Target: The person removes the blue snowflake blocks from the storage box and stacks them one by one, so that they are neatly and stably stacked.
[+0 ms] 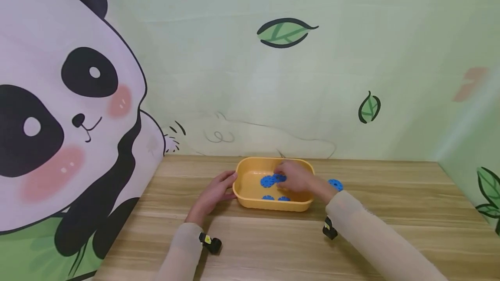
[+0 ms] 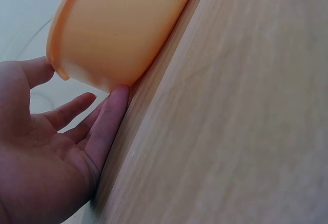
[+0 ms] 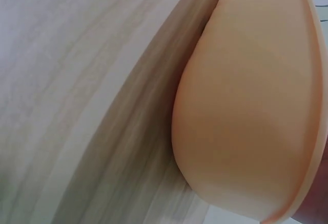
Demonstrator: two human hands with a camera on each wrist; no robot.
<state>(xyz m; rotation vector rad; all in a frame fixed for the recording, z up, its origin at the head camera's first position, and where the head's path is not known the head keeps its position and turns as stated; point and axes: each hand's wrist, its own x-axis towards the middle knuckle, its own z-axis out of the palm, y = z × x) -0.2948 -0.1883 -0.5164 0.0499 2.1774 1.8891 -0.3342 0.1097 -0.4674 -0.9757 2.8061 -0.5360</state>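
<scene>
A yellow plastic basin [image 1: 250, 204] stands on the wooden table. My left hand [image 1: 214, 194] is at its left end, thumb at the rim and the lowest finger touching the wall near the base. In the left wrist view that hand [image 2: 56, 147] has its fingers loosely extended beside the basin wall [image 2: 118, 34]. Inside the basin, my right hand [image 1: 297, 177] pinches a blue snowflake disc [image 1: 279, 178] between thumb and fingers. A second blue disc [image 1: 267, 181] lies just left of it. The basin's outer wall [image 3: 246, 96] hides most of the right hand in the right wrist view.
Two more blue discs [image 1: 284, 199] show partly behind the basin's front wall. Another blue disc [image 1: 335, 184] lies on the table [image 1: 390, 211], right of the basin. Behind the table rises a green wall covering [image 1: 218, 77] printed with leaves and a panda.
</scene>
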